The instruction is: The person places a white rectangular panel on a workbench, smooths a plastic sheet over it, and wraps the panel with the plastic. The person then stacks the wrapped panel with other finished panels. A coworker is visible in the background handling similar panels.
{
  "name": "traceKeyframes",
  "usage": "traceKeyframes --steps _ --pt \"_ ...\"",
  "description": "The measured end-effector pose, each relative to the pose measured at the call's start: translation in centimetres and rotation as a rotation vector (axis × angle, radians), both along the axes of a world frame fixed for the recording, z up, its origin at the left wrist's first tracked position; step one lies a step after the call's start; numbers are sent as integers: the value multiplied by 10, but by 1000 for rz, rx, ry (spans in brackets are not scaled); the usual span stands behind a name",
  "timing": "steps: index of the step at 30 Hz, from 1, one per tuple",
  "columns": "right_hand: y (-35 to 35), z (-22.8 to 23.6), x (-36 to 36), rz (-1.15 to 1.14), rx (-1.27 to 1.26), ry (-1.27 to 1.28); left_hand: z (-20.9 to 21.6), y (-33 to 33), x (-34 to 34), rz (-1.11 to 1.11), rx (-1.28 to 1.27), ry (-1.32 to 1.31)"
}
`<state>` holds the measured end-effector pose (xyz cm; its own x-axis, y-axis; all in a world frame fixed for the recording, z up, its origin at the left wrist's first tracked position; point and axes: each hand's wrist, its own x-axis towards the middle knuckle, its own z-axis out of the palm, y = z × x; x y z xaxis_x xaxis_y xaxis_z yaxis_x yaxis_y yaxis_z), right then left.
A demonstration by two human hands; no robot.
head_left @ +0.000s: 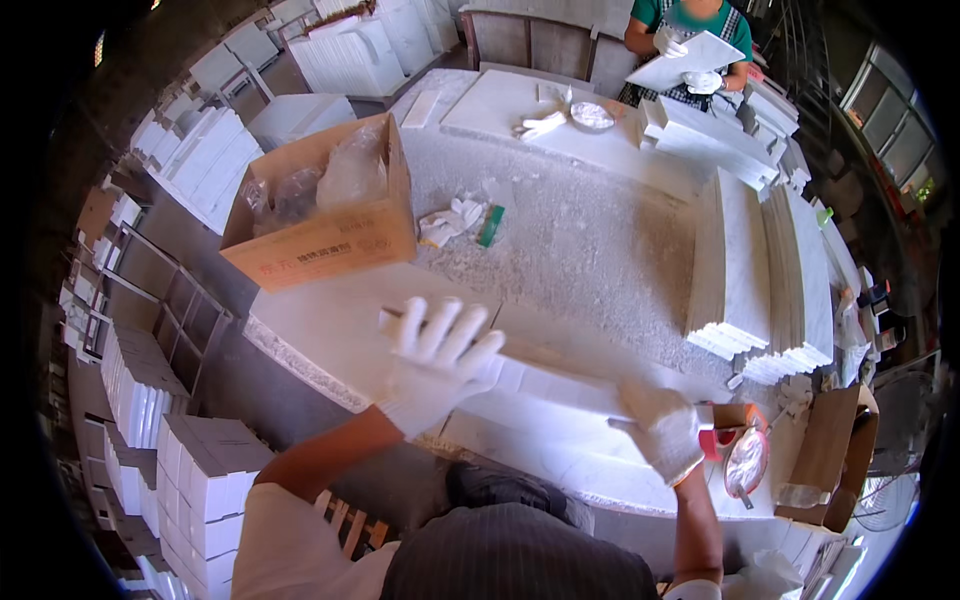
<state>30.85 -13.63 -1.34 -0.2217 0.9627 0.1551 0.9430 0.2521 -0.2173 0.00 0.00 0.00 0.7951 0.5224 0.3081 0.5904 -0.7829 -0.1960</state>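
Observation:
A long, narrow white stone strip (pixel 560 385) lies across the near part of the white slab worktop, slanting down to the right. My left hand (pixel 440 365), in a white knitted glove, is over its left end with the fingers spread and apart. At the right end is my gloved right hand (pixel 662 435), smeared by motion, its fingers curled together. A thin, flat, greyish tool (pixel 622 427) pokes out on its left side; its kind is too blurred to tell. A red-rimmed bowl of white paste (pixel 746 462) with a putty knife (pixel 742 495) stands right of that hand.
A cardboard box (pixel 330 235) with plastic bags stands left. White gloves (pixel 452 220) and a green pad (pixel 491 226) lie mid-table. Stacked slabs (pixel 735 265) stand at right, near an open carton (pixel 835 455). Across the table, a person in gloves holds a white panel (pixel 685 62).

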Motion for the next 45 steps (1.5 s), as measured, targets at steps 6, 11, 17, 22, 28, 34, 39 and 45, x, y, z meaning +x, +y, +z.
traceKeyframes --steps 6,11,17,22,28,34,39,45 --pt "-1 -4 -2 -22 31 -2 -5 20 -13 -104 -274 -10" --pt "-1 -6 8 -17 65 3 -4 29 -13 -196 -307 98" --pt "-18 50 45 -70 136 -95 -4 30 -20 -194 -162 83" --pt "-29 46 63 -35 -26 -167 -8 26 -4 -276 -86 81" --pt "-33 59 82 60 72 221 -8 27 -3 -257 -53 56" --pt "-26 39 105 -70 22 -100 -14 24 2 -241 -41 102" --pt "-16 11 111 -185 -967 600 -9 16 3 -203 -124 116" --pt "-10 14 108 15 -821 565 0 2 4 -99 -260 151"
